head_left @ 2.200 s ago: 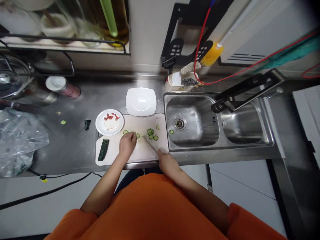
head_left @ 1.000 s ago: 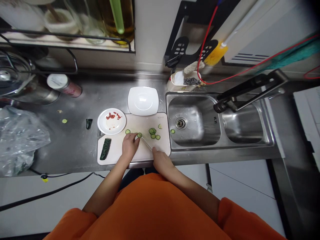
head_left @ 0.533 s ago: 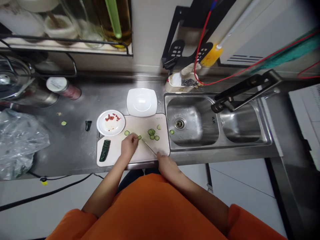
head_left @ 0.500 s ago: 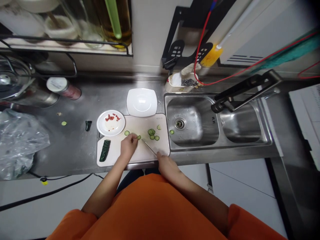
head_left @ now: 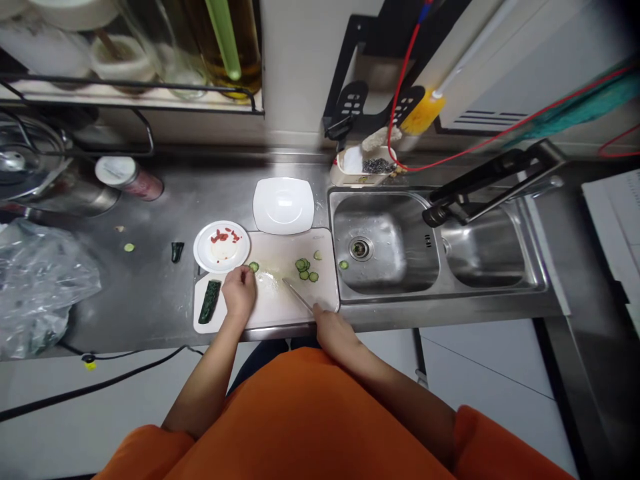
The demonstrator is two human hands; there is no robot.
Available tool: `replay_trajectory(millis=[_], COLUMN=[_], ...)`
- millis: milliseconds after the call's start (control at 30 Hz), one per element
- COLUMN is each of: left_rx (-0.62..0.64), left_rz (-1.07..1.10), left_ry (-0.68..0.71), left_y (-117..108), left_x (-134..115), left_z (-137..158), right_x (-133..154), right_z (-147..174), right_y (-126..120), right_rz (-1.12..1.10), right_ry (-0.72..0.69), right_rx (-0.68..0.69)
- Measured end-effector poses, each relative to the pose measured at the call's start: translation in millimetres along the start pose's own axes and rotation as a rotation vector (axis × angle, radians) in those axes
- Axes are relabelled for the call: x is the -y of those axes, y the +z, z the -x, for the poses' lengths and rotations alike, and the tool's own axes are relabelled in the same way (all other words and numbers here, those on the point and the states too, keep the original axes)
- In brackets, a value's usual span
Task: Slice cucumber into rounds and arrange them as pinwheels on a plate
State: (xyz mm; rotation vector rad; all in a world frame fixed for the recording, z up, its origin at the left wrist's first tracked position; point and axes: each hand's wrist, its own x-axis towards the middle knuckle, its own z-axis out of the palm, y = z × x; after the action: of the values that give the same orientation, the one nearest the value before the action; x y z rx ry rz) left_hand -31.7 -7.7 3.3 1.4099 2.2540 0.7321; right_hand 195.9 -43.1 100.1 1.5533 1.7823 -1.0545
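My left hand (head_left: 240, 292) is over the left half of the white cutting board (head_left: 270, 313), its fingers curled together beside a cucumber slice (head_left: 254, 267). Whatever those fingers hold, if anything, is hidden. At the board's front edge, my right hand (head_left: 334, 332) grips a knife (head_left: 299, 294), its blade low over the board and pointing forward and left. Several cucumber slices (head_left: 303, 265) lie in a cluster right of the blade. A dark green length of cucumber (head_left: 209, 302) rests at the board's left end.
A round white plate (head_left: 199, 251) with small red pieces overlaps the board's back left corner. Behind the board stands a square white dish (head_left: 283, 207). The steel sink (head_left: 390, 247) and faucet (head_left: 495, 180) are to the right. A plastic bag (head_left: 43, 287) and a jar (head_left: 131, 177) are left.
My left hand has moved left, away from the knife tip. The cucumber slice that was at its fingertips no longer shows there. My right hand and the knife have hardly moved.
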Motion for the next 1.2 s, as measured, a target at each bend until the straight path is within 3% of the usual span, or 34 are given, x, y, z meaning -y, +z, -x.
replay_trajectory(millis=[167,333,433,633,833,1000,1100,1200], left_rx=[-0.002,0.259,0.392,0.47,0.495,0.509,0.561,0.634], left_rz=[0.02,0.145,0.108,-0.009,0.072,0.171,0.15,0.106], left_ry=[0.084,0.272,0.342,0.336,0.163,0.072,0.119,0.272], left_y=[1.3,18.9,37.2,56.0,46.6,25.9,9.7,-1.3], left_x=[-6.5,-42.5,-61.2,-71.1,-77.1,-58.9,-42.2,-33.7], left_z=[1.9,-11.2,-20.2,-23.7,-19.2,-18.9,-24.5,-31.6], right_x=[0.3,-3.3,-4.5,-5.0,-7.2,-10.9,-13.3,-14.4], right_z=[1.5,3.0,4.4,5.4,4.4,2.4,1.6,1.4], right_y=[-2.7,-1.7,-1.8,-2.2,-2.0,-0.4,0.7,-0.5], right_rz=[0.01,0.015,0.006,0.0,-0.005,-0.004,0.007,0.02], right_ry=[-0.001,-0.004,0.007,0.001,-0.011,-0.022,-0.034,-0.032], right_rx=[0.009,0.025,0.039,0.039,0.04,0.029,0.002,-0.002])
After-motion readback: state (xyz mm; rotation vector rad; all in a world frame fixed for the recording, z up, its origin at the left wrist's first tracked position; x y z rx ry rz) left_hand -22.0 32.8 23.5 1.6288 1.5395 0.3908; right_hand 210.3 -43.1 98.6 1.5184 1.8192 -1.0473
